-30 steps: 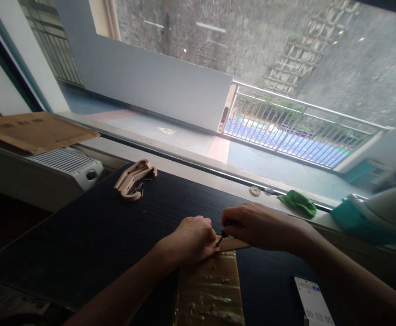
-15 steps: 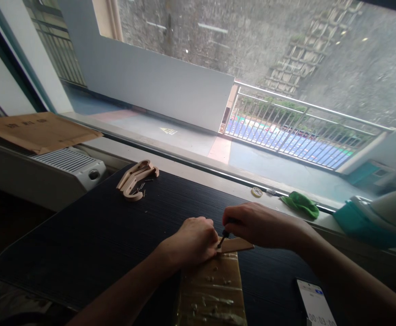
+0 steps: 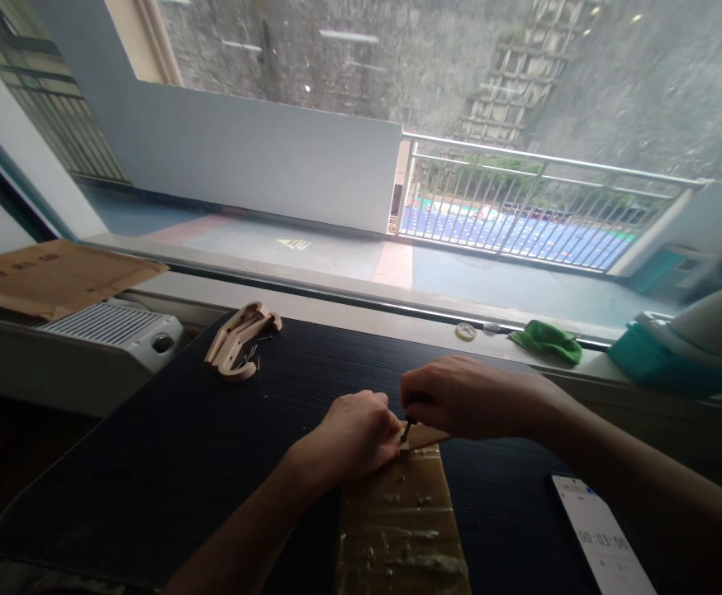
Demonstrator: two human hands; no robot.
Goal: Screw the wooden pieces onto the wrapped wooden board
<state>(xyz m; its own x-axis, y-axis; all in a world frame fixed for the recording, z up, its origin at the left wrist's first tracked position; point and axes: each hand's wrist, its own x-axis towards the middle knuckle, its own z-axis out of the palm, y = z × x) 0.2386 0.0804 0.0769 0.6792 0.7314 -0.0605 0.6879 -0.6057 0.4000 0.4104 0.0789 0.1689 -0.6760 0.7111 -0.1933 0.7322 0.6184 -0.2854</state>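
My right hand (image 3: 444,398) is wrapped round the dark handle of a screwdriver (image 3: 408,430), which slants down with its lower end at a light wooden piece (image 3: 428,435). The wooden piece lies at the far end of a brown, tape-wrapped block (image 3: 401,529). My left hand (image 3: 361,434) is closed on the piece's left part, right beside the screwdriver, and its fingers hide that end. What the screwdriver's tip sits in is too small to make out.
Curved wooden parts (image 3: 240,339) with several screws (image 3: 251,354) lie on the black table (image 3: 150,463) at the back left. A phone (image 3: 602,537) showing a timer lies on the right. A tape roll (image 3: 466,331) and green cloth (image 3: 547,341) rest on the window sill.
The camera view has tilted slightly. Both hands keep their places at the wooden piece, and my right hand still grips the screwdriver.
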